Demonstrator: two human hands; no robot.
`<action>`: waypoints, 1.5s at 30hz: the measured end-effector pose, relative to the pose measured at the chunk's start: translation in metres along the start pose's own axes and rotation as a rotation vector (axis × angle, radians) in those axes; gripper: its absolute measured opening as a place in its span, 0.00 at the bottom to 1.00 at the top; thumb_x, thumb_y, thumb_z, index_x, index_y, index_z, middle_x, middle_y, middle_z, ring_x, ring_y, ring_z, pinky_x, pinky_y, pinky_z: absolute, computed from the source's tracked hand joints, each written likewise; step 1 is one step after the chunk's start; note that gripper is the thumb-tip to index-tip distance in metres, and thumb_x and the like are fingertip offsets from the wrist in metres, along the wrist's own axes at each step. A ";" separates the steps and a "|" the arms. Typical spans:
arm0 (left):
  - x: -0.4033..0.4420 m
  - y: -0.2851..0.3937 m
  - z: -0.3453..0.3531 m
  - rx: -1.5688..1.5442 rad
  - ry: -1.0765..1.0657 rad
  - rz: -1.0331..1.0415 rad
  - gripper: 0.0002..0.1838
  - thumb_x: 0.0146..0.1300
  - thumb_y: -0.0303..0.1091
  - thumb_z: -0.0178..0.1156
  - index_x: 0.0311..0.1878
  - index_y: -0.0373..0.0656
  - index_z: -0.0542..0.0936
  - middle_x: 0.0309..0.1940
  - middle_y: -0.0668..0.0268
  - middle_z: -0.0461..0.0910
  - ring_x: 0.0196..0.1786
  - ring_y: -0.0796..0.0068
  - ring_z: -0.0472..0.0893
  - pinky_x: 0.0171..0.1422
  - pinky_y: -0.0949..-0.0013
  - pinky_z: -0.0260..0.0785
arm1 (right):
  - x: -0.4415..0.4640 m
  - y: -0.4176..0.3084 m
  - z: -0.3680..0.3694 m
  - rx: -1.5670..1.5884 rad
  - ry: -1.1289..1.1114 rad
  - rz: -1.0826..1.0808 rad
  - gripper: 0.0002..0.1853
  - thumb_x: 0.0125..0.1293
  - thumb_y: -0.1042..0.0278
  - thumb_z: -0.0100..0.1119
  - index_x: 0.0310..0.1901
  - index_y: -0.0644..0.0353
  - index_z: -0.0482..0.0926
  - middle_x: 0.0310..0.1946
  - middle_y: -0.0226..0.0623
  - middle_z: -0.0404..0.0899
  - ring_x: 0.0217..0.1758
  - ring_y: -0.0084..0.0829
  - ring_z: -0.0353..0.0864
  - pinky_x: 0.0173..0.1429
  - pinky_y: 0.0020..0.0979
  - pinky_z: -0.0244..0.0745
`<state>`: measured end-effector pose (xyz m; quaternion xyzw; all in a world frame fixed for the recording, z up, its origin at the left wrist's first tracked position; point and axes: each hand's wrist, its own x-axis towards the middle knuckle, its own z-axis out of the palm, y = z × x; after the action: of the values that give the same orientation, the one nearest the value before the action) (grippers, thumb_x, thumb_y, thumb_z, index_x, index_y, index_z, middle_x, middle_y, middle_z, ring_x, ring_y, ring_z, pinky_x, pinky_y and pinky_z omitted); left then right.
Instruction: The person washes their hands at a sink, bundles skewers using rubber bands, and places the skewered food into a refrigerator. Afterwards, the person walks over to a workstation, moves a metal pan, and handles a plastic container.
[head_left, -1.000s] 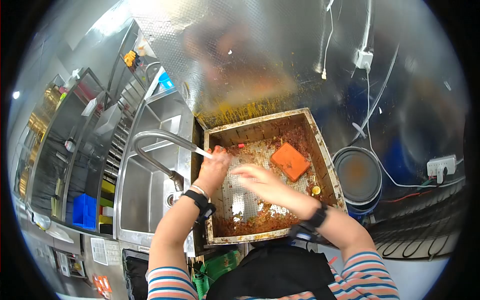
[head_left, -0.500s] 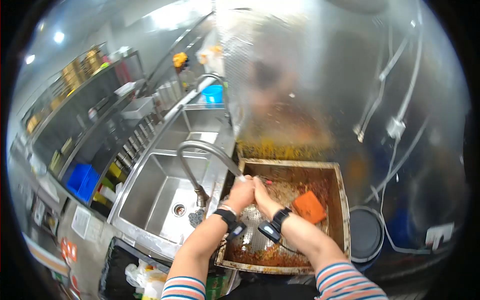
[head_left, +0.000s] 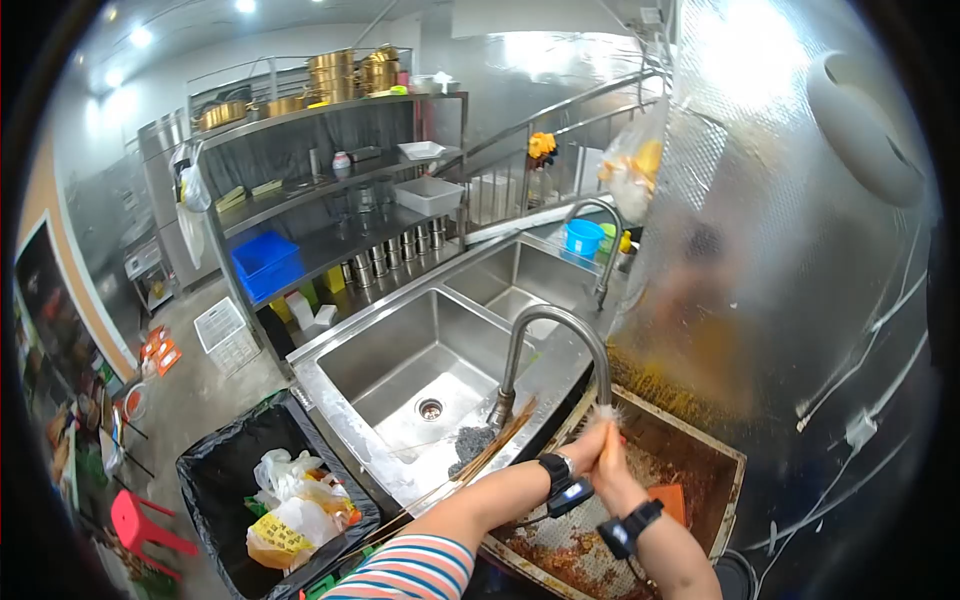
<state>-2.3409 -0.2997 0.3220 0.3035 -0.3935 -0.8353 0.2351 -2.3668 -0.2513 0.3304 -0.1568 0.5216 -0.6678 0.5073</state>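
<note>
My left hand (head_left: 584,446) and my right hand (head_left: 612,466) are pressed together, fingers closed, just below the spout of the curved metal faucet (head_left: 558,312). Water (head_left: 603,412) splashes where the spout meets them. Whether anything lies between the palms is hidden. Both wrists wear black bands with small devices. Under the hands is a grimy rectangular metal basin (head_left: 738,478) with brown residue. An orange block (head_left: 668,501) lies inside it, partly behind my right wrist.
To the left is a double steel sink (head_left: 385,365), with a dark scouring pad (head_left: 472,445) and thin sticks (head_left: 505,440) on its edge. A black-lined bin (head_left: 215,490) holds plastic bags. Metal shelving (head_left: 340,195) stands behind; a foil-covered wall (head_left: 760,300) rises at right.
The camera view has swung left, bringing more of the sinks, bin and shelving into sight. My hands remain together beneath the faucet spout, now further right in the picture.
</note>
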 end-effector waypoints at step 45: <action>-0.013 0.000 -0.006 -0.207 0.012 0.014 0.15 0.62 0.43 0.61 0.41 0.41 0.75 0.34 0.63 0.78 0.37 0.70 0.79 0.41 0.63 0.73 | 0.038 0.030 -0.032 -0.492 0.122 -0.639 0.11 0.72 0.61 0.44 0.40 0.60 0.71 0.24 0.32 0.76 0.27 0.33 0.78 0.31 0.33 0.74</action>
<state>-2.3275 -0.2942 0.3233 0.2798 -0.3060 -0.8680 0.2733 -2.3918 -0.2648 0.2795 -0.3878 0.6199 -0.6552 0.1898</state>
